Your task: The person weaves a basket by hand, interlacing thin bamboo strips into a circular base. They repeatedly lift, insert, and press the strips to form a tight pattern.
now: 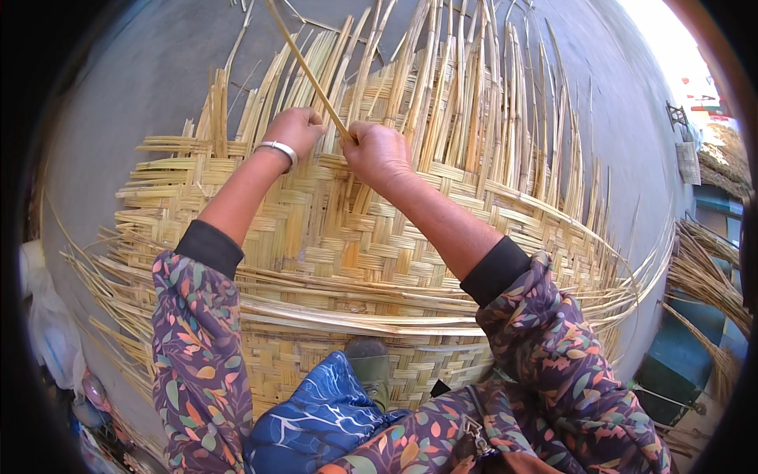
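On the left, our left hand [297, 133] is curled just beside the long strip [304, 63], and we cannot tell if its half-hidden fingers pinch anything. The strip slants over the woven mat [379, 237] from far left, where the view cuts its tip, toward our right hand [380, 156], the nearer one, which pinches it and hides its near part.

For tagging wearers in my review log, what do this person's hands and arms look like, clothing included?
The left hand and right hand are gloveless. A pale, silvery band circles the left wrist. Both dark purple sleeves carry a multicoloured leaf print and end in black cuffs.
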### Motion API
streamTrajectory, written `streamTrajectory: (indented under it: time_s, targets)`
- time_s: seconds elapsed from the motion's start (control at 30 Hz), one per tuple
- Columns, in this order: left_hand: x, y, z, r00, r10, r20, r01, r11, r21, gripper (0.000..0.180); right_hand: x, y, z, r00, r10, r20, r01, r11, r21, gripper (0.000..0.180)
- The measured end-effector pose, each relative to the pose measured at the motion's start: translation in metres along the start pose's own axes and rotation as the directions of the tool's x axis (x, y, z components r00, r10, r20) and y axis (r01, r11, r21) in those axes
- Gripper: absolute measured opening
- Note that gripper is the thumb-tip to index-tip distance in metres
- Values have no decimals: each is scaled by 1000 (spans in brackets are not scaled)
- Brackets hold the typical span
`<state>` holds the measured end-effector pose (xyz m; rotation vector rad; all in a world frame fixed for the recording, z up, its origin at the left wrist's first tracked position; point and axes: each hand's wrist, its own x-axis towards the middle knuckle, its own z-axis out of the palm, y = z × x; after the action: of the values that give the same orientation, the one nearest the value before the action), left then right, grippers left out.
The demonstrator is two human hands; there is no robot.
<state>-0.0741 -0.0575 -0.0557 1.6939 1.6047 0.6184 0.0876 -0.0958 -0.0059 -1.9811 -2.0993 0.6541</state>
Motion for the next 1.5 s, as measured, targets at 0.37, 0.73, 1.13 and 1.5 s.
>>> streamTrajectory:
  time_s: [0.37, 0.73, 1.13, 1.5]
  targets:
    - [26, 10, 1, 978, -145, 150, 127, 984, 126, 19, -11, 5, -12, 998, -39, -47, 43, 995, 87, 18]
    - [22, 17, 0, 915, -229, 333, 286, 949, -132, 15, -16, 6, -18, 1000, 10, -19, -5, 976, 219, 18]
    - [10, -10, 16, 917, -137, 373, 363, 670, -647, 23, -3, 12, -2, 993, 117, -25, -104, 943, 316, 20]
    - [4, -9, 8, 916, 63, 396, 305, 533, -789, 24, 20, 10, 6, 988, 53, 148, -62, 997, 56, 26]
